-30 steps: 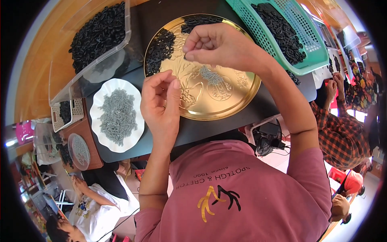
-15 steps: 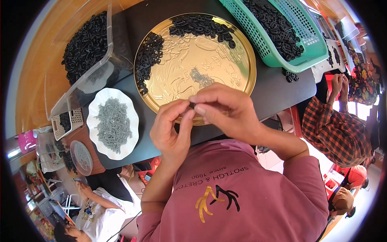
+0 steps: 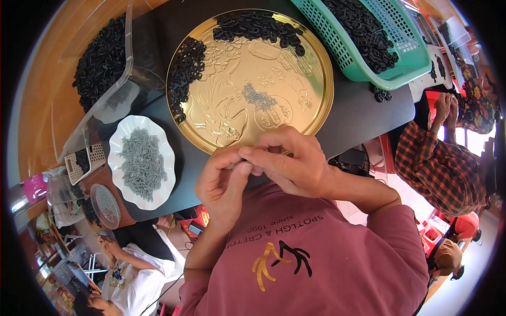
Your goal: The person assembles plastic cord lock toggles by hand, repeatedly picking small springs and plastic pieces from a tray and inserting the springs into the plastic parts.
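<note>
From my head view, the left hand (image 3: 220, 176) and right hand (image 3: 298, 163) meet over the near rim of the gold tray (image 3: 224, 87), fingers pressed together; I can't tell what they pinch. Grey pins (image 3: 257, 96) lie beyond on the tray, nearer my right hand, their pile slanting far-left to near-right. Half a second ago, a dark piece showed between the fingertips.

Embossed tray (image 3: 216, 89) was gold. Scalloped dish (image 3: 153, 204), left, was white; pins (image 3: 142, 166), grey. Perforated basket (image 3: 407, 71), far right, was mint green; links (image 3: 358, 39), black. T-shirt (image 3: 342, 255), near, was dusty rose. Co-worker's shirt (image 3: 432, 171), right, was checked orange-red and black.
</note>
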